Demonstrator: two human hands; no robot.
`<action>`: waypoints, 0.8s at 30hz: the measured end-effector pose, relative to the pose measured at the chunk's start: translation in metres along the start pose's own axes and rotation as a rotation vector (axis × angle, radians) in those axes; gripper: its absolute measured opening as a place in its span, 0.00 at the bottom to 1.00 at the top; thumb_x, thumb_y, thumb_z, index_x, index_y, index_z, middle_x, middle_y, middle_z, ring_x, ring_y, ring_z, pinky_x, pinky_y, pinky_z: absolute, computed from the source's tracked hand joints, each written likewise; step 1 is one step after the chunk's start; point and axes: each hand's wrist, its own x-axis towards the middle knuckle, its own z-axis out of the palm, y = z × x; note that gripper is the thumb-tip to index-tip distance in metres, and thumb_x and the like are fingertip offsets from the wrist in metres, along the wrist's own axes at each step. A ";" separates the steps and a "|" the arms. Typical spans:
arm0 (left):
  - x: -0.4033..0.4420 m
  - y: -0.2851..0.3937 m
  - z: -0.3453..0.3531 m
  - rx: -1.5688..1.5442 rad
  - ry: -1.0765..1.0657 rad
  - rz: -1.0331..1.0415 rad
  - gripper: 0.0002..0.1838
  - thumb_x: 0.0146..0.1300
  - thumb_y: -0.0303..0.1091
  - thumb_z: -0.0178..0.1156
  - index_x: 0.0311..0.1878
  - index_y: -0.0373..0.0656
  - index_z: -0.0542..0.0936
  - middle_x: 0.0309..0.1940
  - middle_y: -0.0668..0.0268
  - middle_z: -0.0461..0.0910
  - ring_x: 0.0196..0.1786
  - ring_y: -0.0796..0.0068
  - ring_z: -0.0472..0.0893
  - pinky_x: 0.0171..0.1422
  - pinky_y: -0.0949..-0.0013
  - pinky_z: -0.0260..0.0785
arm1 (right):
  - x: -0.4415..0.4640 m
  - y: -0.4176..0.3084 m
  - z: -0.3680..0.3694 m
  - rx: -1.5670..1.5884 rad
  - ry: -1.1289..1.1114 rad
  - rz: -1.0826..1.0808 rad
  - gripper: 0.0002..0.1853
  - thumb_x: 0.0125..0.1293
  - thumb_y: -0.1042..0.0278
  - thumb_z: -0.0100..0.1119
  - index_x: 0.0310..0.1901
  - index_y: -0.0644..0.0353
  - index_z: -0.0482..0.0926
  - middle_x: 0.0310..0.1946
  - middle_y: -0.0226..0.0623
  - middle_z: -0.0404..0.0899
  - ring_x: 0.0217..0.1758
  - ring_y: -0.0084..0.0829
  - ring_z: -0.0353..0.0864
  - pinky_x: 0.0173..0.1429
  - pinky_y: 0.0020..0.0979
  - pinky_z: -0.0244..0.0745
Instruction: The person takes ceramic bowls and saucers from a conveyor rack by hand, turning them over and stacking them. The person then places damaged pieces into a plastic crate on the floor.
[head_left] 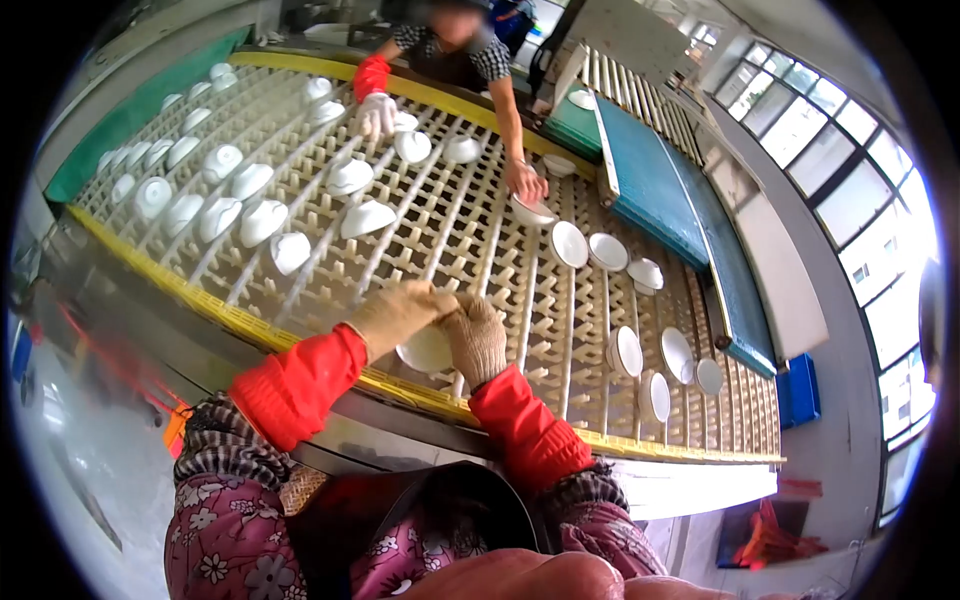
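Observation:
My left hand, in a beige knitted glove, is closed with its fingers curled over a slatted conveyor. My right hand, gloved the same way, is also closed, its fingertips meeting those of the left. A white bowl shows between and just below both hands, partly covered by them. I cannot tell whether they grip it or something smaller hidden in the fingers. Nearest beyond my hands are a white bowl and another bowl, tilted on the conveyor pegs.
Rows of white bowls sit on the conveyor's left part, and several more bowls at right. Across the conveyor, a person's bare hand touches a bowl; their gloved hand is near others. A yellow edge runs along the near side; a blue-green belt stands at right.

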 end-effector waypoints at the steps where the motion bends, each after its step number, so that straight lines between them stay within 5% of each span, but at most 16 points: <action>1: -0.003 0.001 0.002 -0.166 -0.021 0.064 0.31 0.76 0.67 0.69 0.62 0.47 0.90 0.47 0.63 0.91 0.48 0.64 0.90 0.57 0.63 0.83 | -0.006 -0.020 -0.010 -0.036 0.035 -0.012 0.23 0.80 0.51 0.66 0.60 0.63 0.91 0.45 0.53 0.94 0.49 0.43 0.96 0.54 0.42 0.87; 3: -0.012 0.025 0.005 -0.404 -0.041 0.012 0.29 0.74 0.58 0.73 0.67 0.48 0.90 0.49 0.61 0.93 0.49 0.65 0.91 0.57 0.62 0.84 | 0.009 0.022 -0.010 0.139 0.140 -0.030 0.19 0.79 0.56 0.68 0.60 0.62 0.92 0.47 0.52 0.94 0.49 0.40 0.95 0.53 0.39 0.86; 5: -0.029 0.056 0.003 -0.104 0.051 -0.045 0.26 0.74 0.51 0.72 0.68 0.48 0.89 0.50 0.57 0.94 0.51 0.63 0.93 0.56 0.61 0.85 | 0.001 -0.010 -0.024 0.196 0.161 0.092 0.20 0.77 0.60 0.70 0.63 0.62 0.90 0.49 0.49 0.95 0.51 0.40 0.95 0.55 0.39 0.87; 8: -0.022 0.049 0.014 0.045 0.152 -0.104 0.23 0.72 0.32 0.67 0.69 0.47 0.89 0.54 0.51 0.94 0.56 0.60 0.94 0.60 0.59 0.86 | 0.014 0.011 -0.028 0.065 -0.029 -0.013 0.28 0.76 0.60 0.77 0.71 0.64 0.82 0.53 0.51 0.93 0.51 0.35 0.95 0.54 0.36 0.92; 9: -0.010 0.020 0.014 -0.046 0.128 -0.053 0.24 0.71 0.28 0.65 0.70 0.47 0.89 0.56 0.52 0.94 0.57 0.60 0.93 0.62 0.60 0.86 | 0.003 0.000 -0.028 -0.173 -0.047 -0.151 0.39 0.71 0.52 0.81 0.78 0.62 0.78 0.60 0.57 0.91 0.57 0.43 0.96 0.57 0.40 0.93; 11: 0.002 -0.013 0.025 -0.073 0.155 0.021 0.29 0.66 0.17 0.60 0.70 0.46 0.90 0.61 0.54 0.93 0.59 0.62 0.92 0.64 0.61 0.85 | -0.005 -0.006 -0.028 -0.316 -0.054 -0.202 0.42 0.68 0.49 0.84 0.77 0.63 0.78 0.58 0.56 0.92 0.57 0.44 0.96 0.56 0.40 0.93; 13: -0.002 0.000 0.026 -0.027 0.177 0.053 0.29 0.67 0.17 0.59 0.69 0.47 0.90 0.61 0.54 0.93 0.59 0.64 0.91 0.64 0.61 0.85 | -0.016 -0.054 -0.040 -0.312 -0.198 -0.057 0.42 0.64 0.47 0.86 0.73 0.65 0.82 0.51 0.55 0.94 0.51 0.47 0.98 0.51 0.41 0.93; 15: 0.002 -0.014 0.037 -0.028 0.216 0.040 0.29 0.67 0.17 0.59 0.69 0.46 0.90 0.60 0.54 0.94 0.58 0.62 0.91 0.65 0.61 0.83 | -0.005 -0.006 -0.030 -0.315 -0.146 -0.179 0.31 0.67 0.52 0.83 0.64 0.65 0.88 0.43 0.53 0.95 0.41 0.46 0.98 0.45 0.44 0.92; 16: -0.004 0.004 0.029 0.016 0.201 0.067 0.26 0.64 0.23 0.64 0.66 0.45 0.91 0.56 0.48 0.93 0.58 0.52 0.93 0.65 0.55 0.87 | -0.006 -0.022 -0.035 -0.255 -0.194 -0.079 0.28 0.69 0.52 0.81 0.62 0.66 0.89 0.42 0.54 0.95 0.40 0.46 0.97 0.44 0.45 0.92; 18: 0.012 -0.028 0.037 0.032 0.227 0.170 0.25 0.64 0.25 0.64 0.65 0.44 0.91 0.55 0.50 0.94 0.57 0.52 0.93 0.66 0.55 0.87 | -0.009 -0.055 -0.044 -0.146 -0.271 0.131 0.25 0.72 0.52 0.77 0.58 0.67 0.90 0.39 0.55 0.94 0.38 0.47 0.96 0.44 0.46 0.91; 24: 0.009 0.003 0.027 -0.031 0.147 -0.002 0.23 0.62 0.28 0.64 0.61 0.46 0.93 0.60 0.54 0.93 0.60 0.52 0.91 0.68 0.57 0.84 | 0.002 -0.041 -0.038 -0.346 -0.224 0.035 0.24 0.75 0.49 0.70 0.55 0.65 0.91 0.40 0.57 0.93 0.47 0.56 0.95 0.55 0.52 0.88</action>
